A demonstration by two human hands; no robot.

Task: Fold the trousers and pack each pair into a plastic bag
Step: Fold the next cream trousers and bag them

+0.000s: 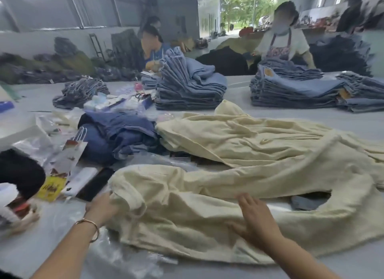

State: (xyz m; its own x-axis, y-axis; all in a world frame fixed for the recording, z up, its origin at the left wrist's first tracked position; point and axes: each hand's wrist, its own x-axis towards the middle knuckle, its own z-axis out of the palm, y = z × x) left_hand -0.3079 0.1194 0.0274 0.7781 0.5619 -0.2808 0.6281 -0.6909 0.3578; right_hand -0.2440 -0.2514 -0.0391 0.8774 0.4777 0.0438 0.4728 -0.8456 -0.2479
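Soft, rumpled cream trousers [187, 212] sprawl across the grey table [353, 123], over crinkled clear plastic bags [116, 256]. The left hand [99, 208] grips the cloth's bunched end at nine o'clock; the right hand [255, 218], fingers straight, presses flat on the fabric at three o'clock.

Left hand [101, 206] grips cream trousers [187, 212] edge; right hand [254, 215] flat on them.

- Two hands: left hand [101, 206], right hand [254, 216]
- One bracelet [91, 226]
- One pair of cream trousers [187, 212]
- One black phone [96, 184]
- Two tall stacks of folded jeans [187, 87] [291, 91]
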